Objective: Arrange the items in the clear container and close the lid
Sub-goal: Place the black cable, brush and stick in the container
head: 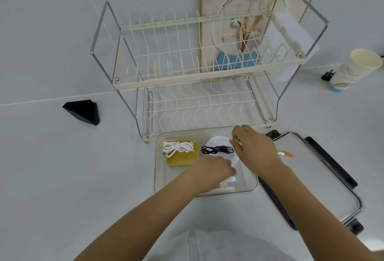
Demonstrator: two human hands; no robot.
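Left hand [214, 168] is seen inside the container [159, 177], fingers curled over a small white item [229, 180] at the near right; grip cannot be confirmed. Right hand [254, 148] lies farther back, fingertips pinched at the white disc [216, 142]; whether it is held cannot be told. Black cable [217, 149] lies crosswise between both hands. White cable [178, 147] sits on the sponge [182, 160], left. Lid [320, 169] lies just right, nearer the right hand.

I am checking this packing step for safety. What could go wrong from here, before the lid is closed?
The black cable lies loose on the white round plate, so the right hand at the plate's edge might tip it off. The white cable is piled on the yellow sponge and may stop the lid from seating on the clear container. What the left hand covers is hidden.
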